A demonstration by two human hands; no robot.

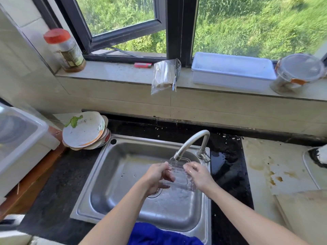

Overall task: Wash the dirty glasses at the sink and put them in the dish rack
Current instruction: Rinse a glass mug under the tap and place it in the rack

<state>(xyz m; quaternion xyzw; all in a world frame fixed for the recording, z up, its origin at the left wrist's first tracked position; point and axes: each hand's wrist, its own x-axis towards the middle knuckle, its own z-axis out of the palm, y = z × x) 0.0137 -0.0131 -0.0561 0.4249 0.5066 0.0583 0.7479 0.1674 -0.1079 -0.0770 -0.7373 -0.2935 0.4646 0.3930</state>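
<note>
A clear ribbed glass (180, 177) is held over the steel sink (113, 167), tilted with its mouth up under the tap (191, 142). Water runs from the spout into the glass. My left hand (157, 175) grips the glass from the left, fingers wrapped around its side. My right hand (199, 175) holds its right side, fingertips at the rim. A white rack-like tub (23, 147) stands at the far left on the counter.
A stack of dirty plates (85, 131) sits left of the sink. The window sill holds a red-lidded jar (65, 50), a lighter (143, 65), a bag of sticks (164, 75), a white tray (231, 71) and a lidded container (299, 73). A blue cloth (159, 234) lies on the sink's front edge.
</note>
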